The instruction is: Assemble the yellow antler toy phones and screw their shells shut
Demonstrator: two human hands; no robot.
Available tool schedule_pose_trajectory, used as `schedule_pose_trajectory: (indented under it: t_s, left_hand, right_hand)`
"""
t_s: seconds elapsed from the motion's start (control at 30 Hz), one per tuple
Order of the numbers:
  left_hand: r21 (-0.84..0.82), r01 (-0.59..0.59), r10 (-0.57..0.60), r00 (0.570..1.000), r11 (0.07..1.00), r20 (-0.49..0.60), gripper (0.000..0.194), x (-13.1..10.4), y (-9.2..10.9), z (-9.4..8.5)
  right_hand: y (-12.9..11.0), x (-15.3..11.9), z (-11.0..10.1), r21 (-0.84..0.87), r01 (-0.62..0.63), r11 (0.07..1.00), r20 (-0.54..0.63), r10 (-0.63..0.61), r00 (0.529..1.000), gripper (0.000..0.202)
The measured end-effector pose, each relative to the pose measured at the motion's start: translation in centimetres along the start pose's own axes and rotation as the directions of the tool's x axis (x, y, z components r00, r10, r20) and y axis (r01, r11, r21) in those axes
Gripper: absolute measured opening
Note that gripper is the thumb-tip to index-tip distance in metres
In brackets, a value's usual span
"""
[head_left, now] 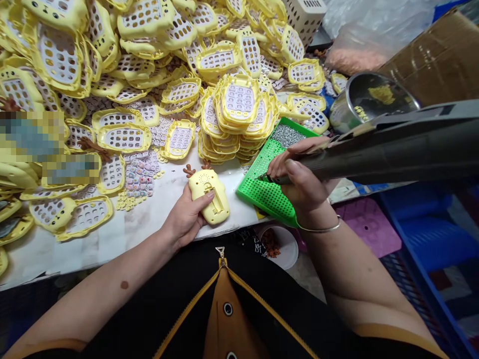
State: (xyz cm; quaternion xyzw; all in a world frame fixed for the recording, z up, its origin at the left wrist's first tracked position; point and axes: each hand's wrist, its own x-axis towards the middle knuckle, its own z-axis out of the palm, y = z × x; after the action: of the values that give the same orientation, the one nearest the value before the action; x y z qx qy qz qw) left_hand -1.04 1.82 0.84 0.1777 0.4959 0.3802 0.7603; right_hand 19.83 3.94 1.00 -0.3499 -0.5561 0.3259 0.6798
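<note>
My left hand (187, 212) is closed around a yellow toy phone (215, 182) with brown antlers, its back turned up. The thumb lies by the rectangular battery recess in that back. My right hand (299, 174) grips a dark electric screwdriver (359, 154), whose long body runs off to the right. Its tip hovers over or touches a green perforated screw tray (267, 192); which of the two I cannot tell. Small silver screws (286, 135) lie heaped at the tray's far end.
Stacked yellow casings (239, 99) stand behind the tray, with a large pile (60, 55) at far left. Printed button pads (140, 177) lie on the white table (149, 234). At right are a metal bowl (340, 107) and a cardboard box (430, 60); below, a white tub (290, 249).
</note>
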Motion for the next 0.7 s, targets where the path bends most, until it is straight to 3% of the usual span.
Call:
schedule_pose_trajectory:
  t_s: [0.27, 0.47, 0.63, 0.7]
  left_hand:
    - [-0.021, -0.008, 0.008, 1.0, 1.0, 0.023, 0.052, 0.2, -0.1, -0.4]
    - [-0.015, -0.03, 0.031, 0.999, 0.999, 0.034, 0.049, 0.1, -0.3, -0.5]
    - [-0.048, -0.027, 0.031, 0.997, 0.998, 0.076, 0.042, 0.0, -0.4, -0.7]
    - [-0.033, -0.032, 0.035, 0.997, 0.999, 0.069, 0.041, -0.1, -0.5, -0.6]
  right_hand:
    - [-0.2, -0.3, -0.3, -0.003, -0.032, 0.999, 0.039, 0.032, 0.999, 0.016]
    - [-0.1, -0.1, 0.1, -0.046, -0.023, 0.999, -0.01, 0.023, 1.0, 0.017]
    - [-2.9, -0.4, 1.8, 0.078, 0.097, 0.992, -0.086, -0.09, 0.992, 0.013]
    - [-4.7, -1.3, 3.0, 0.142, 0.073, 0.987, -0.025, -0.07, 0.997, 0.012]
